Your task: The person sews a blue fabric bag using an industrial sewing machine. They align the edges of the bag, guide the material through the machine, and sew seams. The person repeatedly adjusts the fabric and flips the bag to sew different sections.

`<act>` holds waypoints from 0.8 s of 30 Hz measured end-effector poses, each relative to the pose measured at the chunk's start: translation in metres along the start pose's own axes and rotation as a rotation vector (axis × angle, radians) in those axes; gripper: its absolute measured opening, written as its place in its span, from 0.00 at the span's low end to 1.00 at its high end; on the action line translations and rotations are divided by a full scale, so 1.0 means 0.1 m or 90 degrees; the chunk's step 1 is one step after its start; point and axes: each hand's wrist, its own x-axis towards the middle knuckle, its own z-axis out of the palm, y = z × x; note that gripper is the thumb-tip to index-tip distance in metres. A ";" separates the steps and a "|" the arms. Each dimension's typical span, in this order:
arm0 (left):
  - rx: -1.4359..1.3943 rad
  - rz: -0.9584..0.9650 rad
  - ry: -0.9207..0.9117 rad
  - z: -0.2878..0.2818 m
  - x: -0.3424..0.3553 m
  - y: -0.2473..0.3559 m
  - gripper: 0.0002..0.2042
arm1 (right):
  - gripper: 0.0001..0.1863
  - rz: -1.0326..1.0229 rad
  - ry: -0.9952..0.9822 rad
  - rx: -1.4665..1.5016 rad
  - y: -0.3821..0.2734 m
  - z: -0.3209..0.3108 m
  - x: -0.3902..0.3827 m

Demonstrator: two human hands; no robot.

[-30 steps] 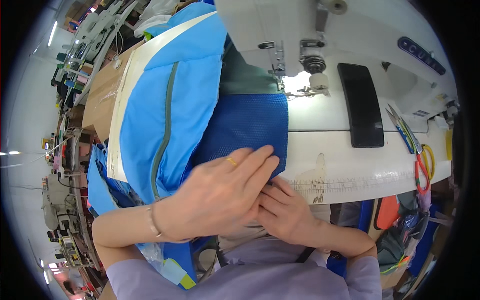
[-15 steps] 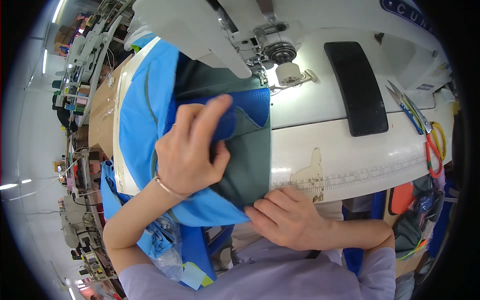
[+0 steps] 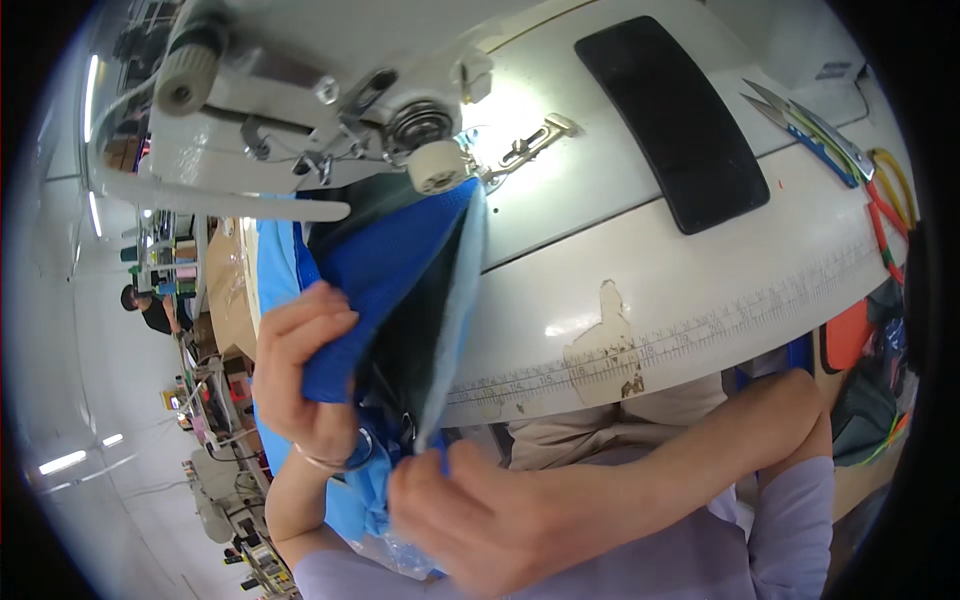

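Garment fabric in light blue, dark green and dark blue mesh lies under the head of a sewing machine (image 3: 425, 135). My left hand (image 3: 310, 365) is closed on the dark blue mesh (image 3: 400, 245), its fingers curled over the left edge. Close to my body, my right hand (image 3: 490, 515) is pinched at the lower end of the light blue fabric edge (image 3: 455, 330); motion blurs its fingers. Between the two layers a dark green fold (image 3: 405, 340) gapes open. The seam's upper end meets the presser foot area, where the needle is hard to make out.
A black phone-shaped slab (image 3: 672, 125) lies on the machine bed. Scissors (image 3: 820, 130) with red and yellow handles rest at the right. A printed ruler strip (image 3: 700, 335) follows the table's front edge. A person (image 3: 155, 308) is far off at left.
My left hand has moved down and left and grips the mesh. The right hand has drawn the fabric edge toward my body, lifting and parting the layers. My view has shifted.
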 end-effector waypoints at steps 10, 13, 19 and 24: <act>0.054 0.190 -0.276 0.11 -0.16 0.29 0.15 | 0.14 -0.105 -0.094 0.061 0.07 -0.07 -0.57; 0.121 0.218 -0.318 0.36 -0.36 0.37 0.19 | 0.13 -0.108 -0.133 0.072 0.07 0.05 -0.86; -0.226 -0.257 -0.450 0.39 0.08 0.05 0.13 | 0.10 -0.027 -0.131 0.141 0.08 0.12 -0.78; 0.096 0.063 -0.188 0.71 0.05 -0.03 0.30 | 0.13 -0.024 -0.202 0.156 0.09 0.04 -0.73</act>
